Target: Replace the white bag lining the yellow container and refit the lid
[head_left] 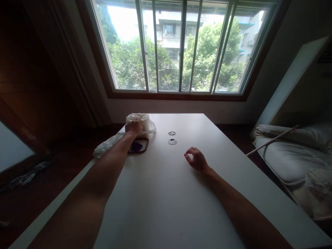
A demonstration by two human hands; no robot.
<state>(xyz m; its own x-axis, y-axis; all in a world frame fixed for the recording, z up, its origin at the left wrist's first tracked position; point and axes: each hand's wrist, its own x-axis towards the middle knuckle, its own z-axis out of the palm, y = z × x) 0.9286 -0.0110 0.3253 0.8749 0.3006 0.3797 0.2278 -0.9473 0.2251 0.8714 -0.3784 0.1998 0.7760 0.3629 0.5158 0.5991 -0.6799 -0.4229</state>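
Note:
My left hand reaches to the far left of the white table, its fingers closed on a crumpled white plastic bag. Inside or behind the bag's film stands a white shape like a paper roll. My fingertips are partly hidden there. Below that wrist lies a brown-rimmed tray with a dark purple item in it, partly covered by my forearm. Over the table's middle right, my right hand has loosely curled fingers, thumb and forefinger apart, holding nothing. Two small round silvery pieces lie between my hands.
More crumpled white plastic lies along the table's left edge. To the right, a thin stick leans across folded pale bedding. Cables lie on the floor at left. A wide window is beyond the table.

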